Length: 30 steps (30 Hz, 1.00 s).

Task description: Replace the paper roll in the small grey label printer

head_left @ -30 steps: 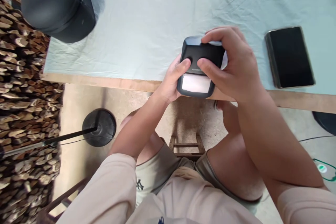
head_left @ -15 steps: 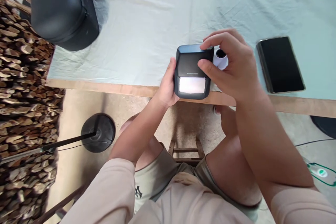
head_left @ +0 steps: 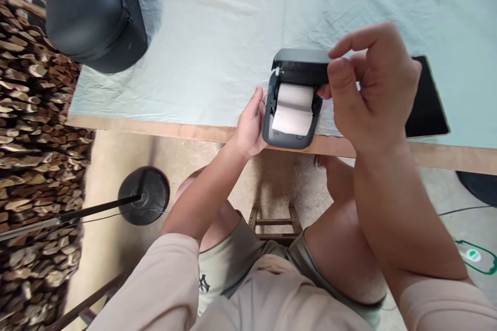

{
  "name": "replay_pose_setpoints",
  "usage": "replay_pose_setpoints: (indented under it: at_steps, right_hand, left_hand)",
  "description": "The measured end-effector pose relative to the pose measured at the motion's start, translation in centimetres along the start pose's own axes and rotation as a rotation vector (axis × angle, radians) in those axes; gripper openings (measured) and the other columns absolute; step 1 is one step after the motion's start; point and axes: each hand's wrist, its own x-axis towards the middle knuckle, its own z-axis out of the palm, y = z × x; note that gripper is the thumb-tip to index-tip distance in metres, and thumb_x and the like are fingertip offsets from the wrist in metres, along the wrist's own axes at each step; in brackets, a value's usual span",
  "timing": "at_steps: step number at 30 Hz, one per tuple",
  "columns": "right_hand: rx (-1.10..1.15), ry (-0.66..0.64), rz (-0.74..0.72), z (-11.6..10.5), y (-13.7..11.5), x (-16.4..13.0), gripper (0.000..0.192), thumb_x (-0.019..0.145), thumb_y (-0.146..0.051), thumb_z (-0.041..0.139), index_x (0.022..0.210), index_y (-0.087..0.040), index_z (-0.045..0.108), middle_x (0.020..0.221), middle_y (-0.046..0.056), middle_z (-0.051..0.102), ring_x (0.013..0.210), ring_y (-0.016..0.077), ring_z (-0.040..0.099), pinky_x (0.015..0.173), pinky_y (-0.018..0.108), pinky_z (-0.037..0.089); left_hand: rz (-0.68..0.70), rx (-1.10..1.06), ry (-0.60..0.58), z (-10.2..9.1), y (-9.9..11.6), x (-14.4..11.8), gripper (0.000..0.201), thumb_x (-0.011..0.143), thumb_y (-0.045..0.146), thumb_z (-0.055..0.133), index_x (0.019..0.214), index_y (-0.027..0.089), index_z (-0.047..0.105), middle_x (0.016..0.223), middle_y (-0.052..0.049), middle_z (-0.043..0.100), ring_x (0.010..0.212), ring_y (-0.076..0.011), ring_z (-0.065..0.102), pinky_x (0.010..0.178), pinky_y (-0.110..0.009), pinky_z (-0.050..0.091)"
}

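"Where is the portable label printer (head_left: 292,139) on your feed?"

"I have it over the middle of the table's (head_left: 163,128) near edge; I can't tell whether it rests there or is held just above. Its dark lid (head_left: 301,57) is tilted up, and I see a white paper roll (head_left: 295,95) inside, its loose end over the front."

"And the hands?"

"My left hand (head_left: 250,124) grips the printer's left side, thumb along it, fingers mostly hidden. My right hand (head_left: 376,83) has thumb and forefinger pinched together on the lid's right corner."

"Anything near them?"

"A black-screened tablet (head_left: 429,106), partly behind the right hand, by the near edge. A black zippered case (head_left: 91,15) stands toward the table's left edge."
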Motion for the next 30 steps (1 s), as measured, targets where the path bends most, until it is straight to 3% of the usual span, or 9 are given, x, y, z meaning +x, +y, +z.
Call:
replay_pose_setpoints:
  at_steps: [5, 9, 13, 16, 19, 23, 24, 26, 30]
  right_hand:
    - [-0.105, -0.173, -0.033, -0.2, 0.0, 0.1, 0.008, 0.09, -0.031, 0.052, 0.09, -0.024, 0.049, 0.087, -0.002, 0.067, 0.07, 0.0123, 0.062, 0.058, 0.028, 0.042]
    - [-0.567, -0.359, -0.069, -0.1, 1.0, 0.0, 0.016, 0.078, -0.031, 0.062, 0.094, -0.03, 0.06, 0.073, -0.002, 0.066, 0.06, 0.0169, 0.054, 0.048, 0.03, 0.027]
    - [-0.672, -0.36, -0.173, -0.1, 1.7, -0.4, 0.028, 0.073, -0.036, 0.067, 0.101, -0.033, 0.063, 0.066, -0.002, 0.062, 0.047, 0.0127, 0.042, 0.044, 0.028, 0.017]
    - [-0.551, -0.337, -0.142, -0.5, 0.9, -0.3, 0.024, 0.071, -0.03, 0.068, 0.095, -0.031, 0.063, 0.067, -0.004, 0.063, 0.047, 0.0101, 0.041, 0.044, 0.027, 0.02]
    - [-0.225, -0.341, 0.065, -1.4, 0.3, 0.3, 0.029, 0.067, -0.022, 0.069, 0.095, -0.028, 0.062, 0.077, -0.004, 0.067, 0.047, 0.0081, 0.044, 0.044, 0.026, 0.03]
    - [0.406, -0.049, 0.397, -3.0, 4.3, 1.3, 0.032, 0.076, -0.037, 0.056, 0.107, -0.029, 0.054, 0.098, 0.003, 0.066, 0.053, 0.0106, 0.047, 0.039, 0.026, 0.03]
    - [0.451, -0.027, 0.443, -3.2, 6.1, 1.4, 0.032, 0.082, -0.043, 0.042, 0.108, -0.03, 0.053, 0.098, 0.004, 0.064, 0.055, 0.0128, 0.05, 0.041, 0.029, 0.035]
    - [0.475, -0.138, 0.485, -3.4, 9.7, 1.4, 0.037, 0.086, -0.045, 0.029, 0.11, -0.03, 0.052, 0.098, 0.007, 0.063, 0.069, 0.0193, 0.059, 0.054, 0.037, 0.048]
    - [0.304, 0.06, 0.454, -2.7, 12.5, 0.6, 0.025, 0.084, -0.045, 0.049, 0.104, -0.031, 0.045, 0.099, 0.004, 0.059, 0.077, 0.0183, 0.062, 0.056, 0.034, 0.052]
  left_hand:
    - [0.033, 0.009, -0.091, 0.3, 0.2, -0.7, 0.039, 0.091, 0.055, 0.048, 0.101, 0.022, 0.066, 0.111, -0.001, 0.071, 0.135, -0.0238, 0.051, 0.102, -0.033, 0.054]
    - [0.102, 0.08, -0.112, 0.4, -0.1, -0.9, 0.032, 0.089, 0.049, 0.056, 0.107, 0.023, 0.063, 0.116, -0.001, 0.069, 0.131, -0.0229, 0.055, 0.097, -0.029, 0.055]
    - [0.087, 0.152, -0.167, 0.6, 0.0, -1.1, 0.031, 0.089, 0.045, 0.058, 0.113, 0.025, 0.06, 0.123, -0.001, 0.067, 0.127, -0.023, 0.058, 0.08, -0.024, 0.059]
    - [0.072, 0.125, -0.196, 0.6, 0.2, -1.1, 0.027, 0.092, 0.042, 0.055, 0.111, 0.024, 0.062, 0.12, 0.0, 0.068, 0.127, -0.0213, 0.059, 0.077, -0.022, 0.059]
    - [0.042, 0.078, -0.166, 0.3, 0.3, -0.7, 0.028, 0.093, 0.044, 0.052, 0.106, 0.023, 0.065, 0.11, 0.0, 0.072, 0.126, -0.0225, 0.06, 0.086, -0.028, 0.06]
    - [-0.047, 0.014, -0.095, -0.1, 0.5, 0.0, 0.043, 0.092, 0.055, 0.045, 0.098, 0.02, 0.069, 0.098, -0.002, 0.074, 0.124, -0.0255, 0.062, 0.093, -0.037, 0.06]
    - [-0.051, -0.001, -0.071, -0.2, 0.6, 0.1, 0.046, 0.091, 0.057, 0.043, 0.097, 0.02, 0.069, 0.096, -0.002, 0.074, 0.124, -0.0258, 0.061, 0.094, -0.038, 0.06]
    - [-0.043, -0.025, -0.033, -0.4, 0.8, 0.2, 0.048, 0.091, 0.059, 0.041, 0.098, 0.02, 0.069, 0.096, -0.002, 0.074, 0.126, -0.0258, 0.06, 0.095, -0.039, 0.059]
    - [-0.035, -0.051, -0.037, -0.4, 0.9, 0.1, 0.048, 0.089, 0.061, 0.044, 0.098, 0.02, 0.068, 0.101, -0.002, 0.074, 0.129, -0.0258, 0.057, 0.098, -0.038, 0.058]
